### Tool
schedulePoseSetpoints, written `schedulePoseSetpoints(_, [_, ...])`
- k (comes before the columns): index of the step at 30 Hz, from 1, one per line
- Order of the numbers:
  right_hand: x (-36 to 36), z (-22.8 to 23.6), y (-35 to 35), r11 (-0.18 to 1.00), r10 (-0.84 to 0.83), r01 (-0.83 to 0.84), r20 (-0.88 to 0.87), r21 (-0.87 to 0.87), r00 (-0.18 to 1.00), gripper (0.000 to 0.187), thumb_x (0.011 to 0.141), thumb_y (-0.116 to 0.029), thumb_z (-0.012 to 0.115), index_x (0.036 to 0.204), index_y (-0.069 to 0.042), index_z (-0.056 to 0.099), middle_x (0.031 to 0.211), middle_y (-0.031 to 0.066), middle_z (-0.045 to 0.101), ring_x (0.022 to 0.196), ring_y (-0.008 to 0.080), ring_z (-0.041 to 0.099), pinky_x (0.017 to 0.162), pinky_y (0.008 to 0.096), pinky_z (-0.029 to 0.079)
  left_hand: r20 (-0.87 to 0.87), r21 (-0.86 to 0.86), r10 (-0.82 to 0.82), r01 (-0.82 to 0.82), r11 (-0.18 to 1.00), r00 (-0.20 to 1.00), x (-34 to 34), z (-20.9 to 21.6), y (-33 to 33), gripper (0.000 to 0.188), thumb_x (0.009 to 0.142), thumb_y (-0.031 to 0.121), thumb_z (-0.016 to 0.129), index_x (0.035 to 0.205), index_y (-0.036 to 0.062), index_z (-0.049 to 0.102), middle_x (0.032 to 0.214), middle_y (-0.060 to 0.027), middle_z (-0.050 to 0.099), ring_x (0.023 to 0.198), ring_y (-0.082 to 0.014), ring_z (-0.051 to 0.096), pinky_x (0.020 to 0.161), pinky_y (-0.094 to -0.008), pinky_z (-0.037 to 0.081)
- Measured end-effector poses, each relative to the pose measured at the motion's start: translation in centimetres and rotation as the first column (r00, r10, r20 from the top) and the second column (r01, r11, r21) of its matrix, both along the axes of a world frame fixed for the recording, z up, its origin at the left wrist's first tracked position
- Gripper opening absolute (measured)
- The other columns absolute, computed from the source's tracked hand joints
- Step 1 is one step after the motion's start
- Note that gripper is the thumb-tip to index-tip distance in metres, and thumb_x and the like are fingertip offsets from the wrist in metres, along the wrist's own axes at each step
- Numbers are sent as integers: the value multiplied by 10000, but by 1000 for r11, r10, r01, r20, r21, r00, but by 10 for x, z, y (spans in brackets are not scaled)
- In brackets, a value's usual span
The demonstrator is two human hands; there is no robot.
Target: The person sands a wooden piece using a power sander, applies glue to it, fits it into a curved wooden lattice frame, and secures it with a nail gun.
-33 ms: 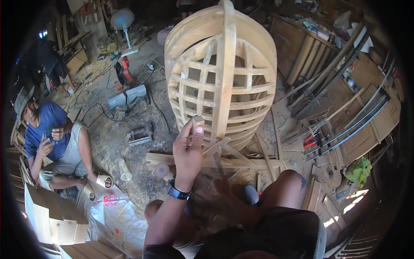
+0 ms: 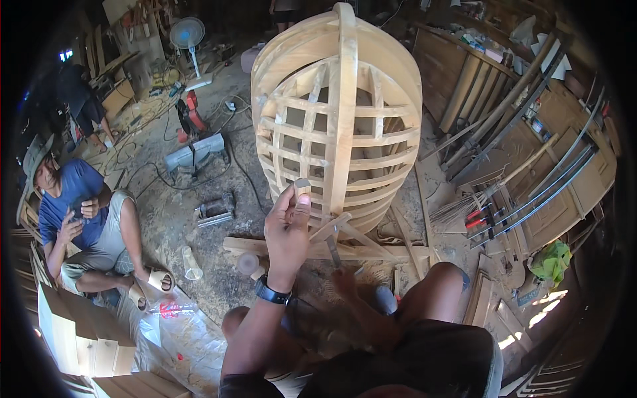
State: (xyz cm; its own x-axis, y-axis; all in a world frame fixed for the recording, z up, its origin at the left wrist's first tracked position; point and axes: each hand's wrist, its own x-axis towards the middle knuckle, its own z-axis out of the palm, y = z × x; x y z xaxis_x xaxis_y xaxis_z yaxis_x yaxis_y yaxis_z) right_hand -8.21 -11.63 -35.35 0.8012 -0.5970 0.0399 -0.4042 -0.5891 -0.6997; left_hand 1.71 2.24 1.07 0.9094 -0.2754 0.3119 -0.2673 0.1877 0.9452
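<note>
My left hand [image 2: 287, 225], with a watch on its wrist, pinches a small pale wood block [image 2: 302, 186] between thumb and fingers. Lower and to the right, my right hand [image 2: 344, 282] is in shade and closed around the lower end of a narrow, flat metal tool [image 2: 333, 249]; its exact kind is unclear. The blade points upward past a slanted wood strip [image 2: 330, 227]. Directly beyond both hands stands a large boat-shaped wooden frame [image 2: 346, 126], with a thick central rib and curved cross slats.
A wooden beam [image 2: 242, 245] lies along the frame's foot. To the left are a clear cup [image 2: 192, 263], a metal tool [image 2: 215, 209], a grey metal piece [image 2: 195, 151], cables and a fan [image 2: 188, 33]. A seated person [image 2: 79, 212] holds a dark object. Wooden panels [image 2: 564, 179] lean at right.
The view has shifted slightly, so the frame sits a little further left. My right hand and the metal tool show slightly higher and further left. My left hand keeps its pinch on the wood block.
</note>
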Motion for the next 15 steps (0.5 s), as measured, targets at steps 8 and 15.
schedulePoseSetpoints(8, [25, 303, -45, 835, -63, -278, 585, 474, 808, 84, 923, -97, 574, 915, -42, 636, 733, -5, 612, 644, 70, 553, 601, 230, 460, 142, 66, -38, 29, 997, 989, -6, 0, -38, 359, 947, 130, 650, 1254, -46, 593, 1057, -60, 690, 978, -86, 615, 858, -257, 501])
schedulePoseSetpoints(15, [14, 387, -102, 777, 287, -505, 504, 374, 814, 199, 922, -129, 622, 1103, -47, 632, 923, 25, 652, 734, 77, 581, 627, 238, 477, 395, 79, 133, -178, 981, 909, -19, -6, -85, 326, 809, 130, 780, 1086, -7, 678, 946, -127, 674, 827, -214, 651, 729, -310, 515])
